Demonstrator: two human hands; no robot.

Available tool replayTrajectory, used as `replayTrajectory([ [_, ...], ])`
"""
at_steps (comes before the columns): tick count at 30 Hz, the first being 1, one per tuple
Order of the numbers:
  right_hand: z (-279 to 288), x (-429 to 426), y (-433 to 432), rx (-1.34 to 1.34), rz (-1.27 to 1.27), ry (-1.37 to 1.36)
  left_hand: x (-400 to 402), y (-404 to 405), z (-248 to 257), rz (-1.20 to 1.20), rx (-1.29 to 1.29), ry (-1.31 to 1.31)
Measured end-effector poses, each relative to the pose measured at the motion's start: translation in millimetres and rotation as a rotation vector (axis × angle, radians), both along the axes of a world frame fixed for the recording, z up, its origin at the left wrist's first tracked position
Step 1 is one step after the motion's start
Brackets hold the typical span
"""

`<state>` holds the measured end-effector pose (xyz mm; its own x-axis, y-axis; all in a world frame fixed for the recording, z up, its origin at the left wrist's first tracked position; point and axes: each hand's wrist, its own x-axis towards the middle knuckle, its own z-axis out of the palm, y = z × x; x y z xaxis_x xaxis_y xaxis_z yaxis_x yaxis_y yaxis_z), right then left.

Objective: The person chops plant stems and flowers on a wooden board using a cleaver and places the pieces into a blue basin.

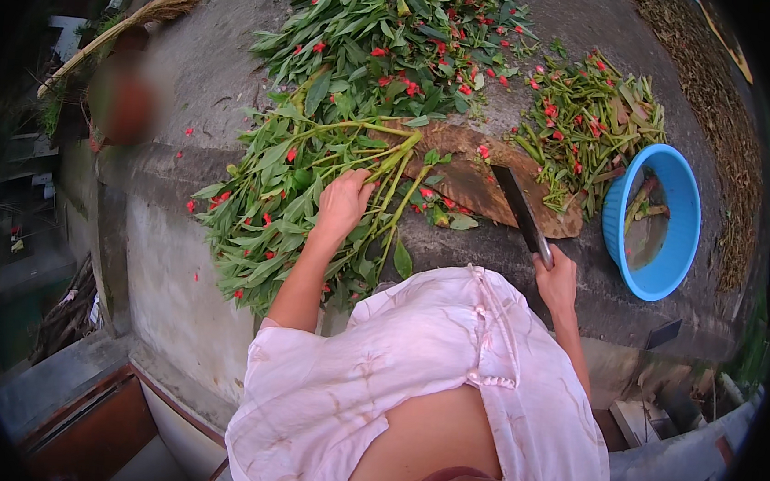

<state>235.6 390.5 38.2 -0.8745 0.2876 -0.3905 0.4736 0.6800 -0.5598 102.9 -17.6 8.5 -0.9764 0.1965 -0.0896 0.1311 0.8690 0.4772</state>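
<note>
My left hand (346,202) grips a bunch of leafy green stems (400,152) with red flowers. The stems' cut ends lie over the left part of a wooden chopping board (481,174). In my right hand (555,274) is the handle of a cleaver (519,206), its dark blade reaching over the board, apart from the stems. Chopped stem pieces (590,121) with some red petals are heaped beyond the board's right end, and a few spill onto it. Small leaves and red petals lie along the board's near edge.
A big pile of flowering stalks (397,43) covers the concrete slab (217,65) at the back. To the right stands a blue plastic basin (648,283) holding murky water and thick stem pieces. Dried brown plant matter (717,109) lines the far right. A straw broom (127,29) is at the left.
</note>
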Motion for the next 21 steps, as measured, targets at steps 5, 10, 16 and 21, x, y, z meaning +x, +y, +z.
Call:
replayTrajectory([
  [5, -1, -1, -5, -0.004, -0.042, -0.025, -8, -19, 44, 0.119, 0.103, -0.071],
  [10, -3, -8, -10, -0.005, -0.006, -0.014, -13, -29, 37, 0.094, 0.217, -0.072],
  [16, 0, -12, -13, 0.024, 0.006, -0.001, -7, -13, 1, 0.050, 0.069, -0.039],
  [21, -4, -11, -14, 0.076, 0.029, 0.019, 4, 1, 13, 0.035, -0.187, -0.065],
])
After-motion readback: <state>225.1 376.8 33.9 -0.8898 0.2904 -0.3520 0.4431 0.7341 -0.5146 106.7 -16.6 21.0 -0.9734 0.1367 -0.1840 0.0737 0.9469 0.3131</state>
